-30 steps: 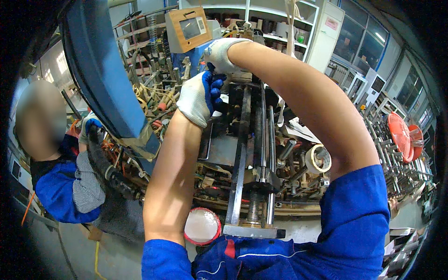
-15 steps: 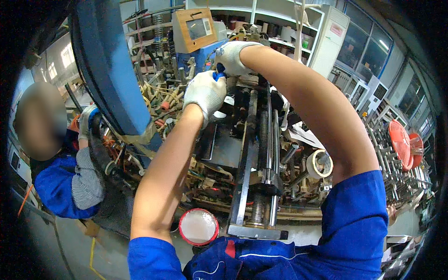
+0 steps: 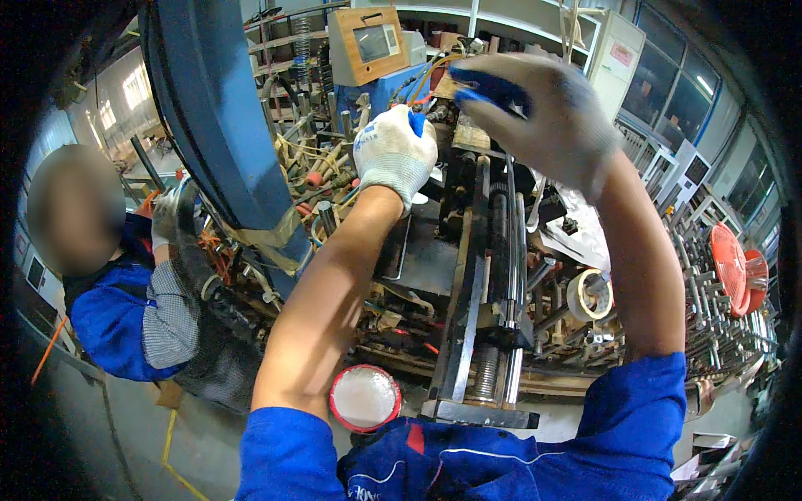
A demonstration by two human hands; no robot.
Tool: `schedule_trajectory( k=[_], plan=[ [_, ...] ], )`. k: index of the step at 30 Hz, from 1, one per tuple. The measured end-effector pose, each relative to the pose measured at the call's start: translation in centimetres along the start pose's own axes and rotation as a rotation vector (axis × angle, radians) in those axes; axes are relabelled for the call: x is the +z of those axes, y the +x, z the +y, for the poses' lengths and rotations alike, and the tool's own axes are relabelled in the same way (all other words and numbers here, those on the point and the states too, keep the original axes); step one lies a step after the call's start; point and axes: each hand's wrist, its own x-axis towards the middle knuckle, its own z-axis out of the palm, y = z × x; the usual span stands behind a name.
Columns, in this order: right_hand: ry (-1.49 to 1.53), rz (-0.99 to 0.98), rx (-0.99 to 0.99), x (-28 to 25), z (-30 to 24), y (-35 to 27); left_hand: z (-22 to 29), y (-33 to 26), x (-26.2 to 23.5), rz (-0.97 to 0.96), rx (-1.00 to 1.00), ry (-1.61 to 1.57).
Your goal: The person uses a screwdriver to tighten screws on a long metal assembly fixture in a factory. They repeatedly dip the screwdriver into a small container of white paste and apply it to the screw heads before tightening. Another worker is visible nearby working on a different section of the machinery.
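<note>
My left hand (image 3: 396,152), in a white knit glove with blue on the fingers, is closed over the far end of a black machine. Its curled fingers hide whatever they hold. My right hand (image 3: 539,113), gloved alike and blurred by motion, is raised to the right of it. A gap shows between its thumb and fingers, and nothing is visible in it. Below my hands run the machine's black bar (image 3: 468,309), a polished rod (image 3: 514,334) and a threaded rod (image 3: 486,380). Yellowish hoses (image 3: 430,75) curve up just beyond the left hand.
A blue column (image 3: 219,125) rises at left, with a co-worker's gloved hand (image 3: 167,213) beyond it. A tan control box (image 3: 368,46) stands behind. Nearby are a tape roll (image 3: 590,295), a red-rimmed bucket (image 3: 365,398), red plastic baskets (image 3: 728,267) and many metal rods.
My right hand has come away from the left hand, moving right and toward me, and its fingers have parted. The left hand stays closed at the machine's far end. The view has shifted slightly.
</note>
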Motion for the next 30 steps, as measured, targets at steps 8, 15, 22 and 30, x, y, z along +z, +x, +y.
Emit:
schedule_trajectory(
  k=[8, 15, 22, 30],
  plan=[
    [0.254, 0.083, 0.317, -5.4, -7.3, -13.2, -1.4, 1.1, 1.0, 0.074, 0.360, 0.121],
    [0.441, 0.162, 0.328, -4.5, -13.0, -18.6, -0.9, 0.8, 1.0, 0.038, 0.300, 0.071],
    [0.548, 0.071, 0.201, -3.9, -17.4, -16.2, -2.5, 1.0, 1.4, 0.071, -0.243, -0.601],
    [0.438, 0.219, 0.221, -2.1, -17.9, -17.3, -1.9, 0.4, 3.6, 0.147, -0.116, -0.754]
  ],
)
